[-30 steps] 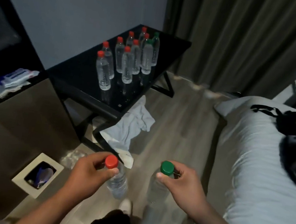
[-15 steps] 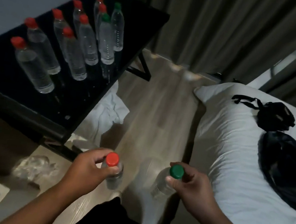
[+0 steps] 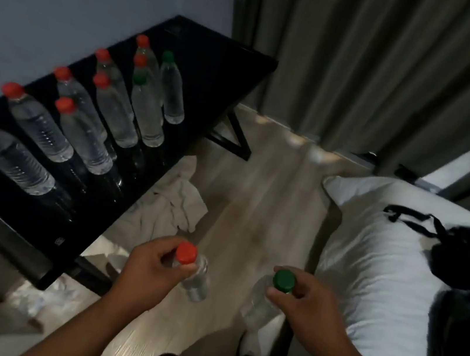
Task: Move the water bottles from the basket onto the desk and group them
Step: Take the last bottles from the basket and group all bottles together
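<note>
Red-capped bottle (image 3: 192, 275) hangs from the left hand (image 3: 148, 271), pinched at its neck. The right hand (image 3: 307, 307) grips a green-capped bottle (image 3: 262, 300) (both above the floor), near the black desk (image 3: 215, 61).

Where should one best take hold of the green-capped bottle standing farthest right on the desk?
Grip the clear plastic green-capped bottle round its neck, below the cap, from above-right: it stands upright, its right side free, other bottles close on its left.
</note>
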`<state>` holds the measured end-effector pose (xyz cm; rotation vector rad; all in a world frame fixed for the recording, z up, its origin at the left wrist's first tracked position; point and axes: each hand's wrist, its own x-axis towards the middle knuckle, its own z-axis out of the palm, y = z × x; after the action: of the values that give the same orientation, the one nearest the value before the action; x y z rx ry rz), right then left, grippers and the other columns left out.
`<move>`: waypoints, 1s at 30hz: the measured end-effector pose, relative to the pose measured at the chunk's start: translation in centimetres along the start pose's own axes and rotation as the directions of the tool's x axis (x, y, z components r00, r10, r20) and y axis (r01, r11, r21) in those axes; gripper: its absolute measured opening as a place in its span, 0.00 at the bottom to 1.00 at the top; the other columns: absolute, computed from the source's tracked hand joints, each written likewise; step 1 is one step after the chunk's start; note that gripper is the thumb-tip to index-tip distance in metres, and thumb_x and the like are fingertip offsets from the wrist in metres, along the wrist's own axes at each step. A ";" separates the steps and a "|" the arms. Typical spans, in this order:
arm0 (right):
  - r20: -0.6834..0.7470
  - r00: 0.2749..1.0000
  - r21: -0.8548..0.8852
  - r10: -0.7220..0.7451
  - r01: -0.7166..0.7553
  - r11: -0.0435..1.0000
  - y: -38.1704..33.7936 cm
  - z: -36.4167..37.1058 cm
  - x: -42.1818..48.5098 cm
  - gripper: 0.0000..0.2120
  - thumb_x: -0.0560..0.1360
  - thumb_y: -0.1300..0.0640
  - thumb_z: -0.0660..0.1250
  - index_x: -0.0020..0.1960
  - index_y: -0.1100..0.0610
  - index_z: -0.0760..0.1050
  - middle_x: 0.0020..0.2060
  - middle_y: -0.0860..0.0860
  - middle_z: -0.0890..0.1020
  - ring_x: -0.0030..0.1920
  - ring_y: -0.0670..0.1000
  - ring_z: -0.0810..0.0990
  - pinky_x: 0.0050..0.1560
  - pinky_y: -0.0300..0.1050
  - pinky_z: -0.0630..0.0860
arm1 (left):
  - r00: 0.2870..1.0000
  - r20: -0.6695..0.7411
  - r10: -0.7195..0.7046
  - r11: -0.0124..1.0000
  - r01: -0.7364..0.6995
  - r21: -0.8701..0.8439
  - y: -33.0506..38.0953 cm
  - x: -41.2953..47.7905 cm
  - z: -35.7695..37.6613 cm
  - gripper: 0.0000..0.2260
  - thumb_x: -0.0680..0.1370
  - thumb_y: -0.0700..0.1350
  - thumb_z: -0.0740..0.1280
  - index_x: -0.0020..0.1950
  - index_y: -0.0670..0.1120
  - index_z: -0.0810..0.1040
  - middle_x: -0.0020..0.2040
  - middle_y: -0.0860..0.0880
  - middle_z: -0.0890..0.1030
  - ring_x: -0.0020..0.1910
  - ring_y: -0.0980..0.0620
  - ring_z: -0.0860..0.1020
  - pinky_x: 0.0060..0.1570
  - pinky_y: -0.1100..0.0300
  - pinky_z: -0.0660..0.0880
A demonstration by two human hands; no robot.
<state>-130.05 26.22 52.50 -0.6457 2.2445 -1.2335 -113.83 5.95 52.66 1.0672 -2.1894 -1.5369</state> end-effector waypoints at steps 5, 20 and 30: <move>0.129 0.990 -0.064 -0.062 0.071 0.995 1.1 -3.4 7.5 0.14 0.65 0.59 0.79 0.35 0.41 0.81 0.36 0.39 0.84 0.38 0.38 0.81 0.41 0.33 0.74 | 0.977 -0.162 -0.139 0.988 0.125 -0.094 2.7 1.6 2.5 0.11 0.69 0.36 0.75 0.44 0.50 0.83 0.37 0.60 0.83 0.25 0.62 0.77 0.23 0.70 0.72; 0.564 0.812 -0.016 -0.150 0.192 0.981 -7.6 2.8 27.9 0.13 0.69 0.67 0.75 0.40 0.49 0.82 0.38 0.40 0.85 0.38 0.36 0.81 0.40 0.25 0.73 | 0.816 -0.470 -0.337 0.937 0.244 -0.248 0.9 10.6 -1.3 0.10 0.68 0.40 0.75 0.40 0.56 0.83 0.33 0.52 0.82 0.26 0.60 0.76 0.33 0.58 0.75; 0.595 0.776 -0.011 -0.210 0.269 0.963 -14.8 7.9 40.0 0.16 0.68 0.66 0.75 0.40 0.44 0.81 0.41 0.40 0.86 0.43 0.41 0.83 0.48 0.37 0.79 | 0.851 -0.484 -0.203 0.979 0.176 -0.101 2.3 24.6 -7.2 0.19 0.67 0.36 0.77 0.45 0.61 0.81 0.42 0.55 0.84 0.40 0.54 0.82 0.42 0.64 0.76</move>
<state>-153.32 -10.35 53.85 -1.2025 1.7288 -0.8641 -127.73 -15.75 52.86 1.5023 -1.7249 -1.2053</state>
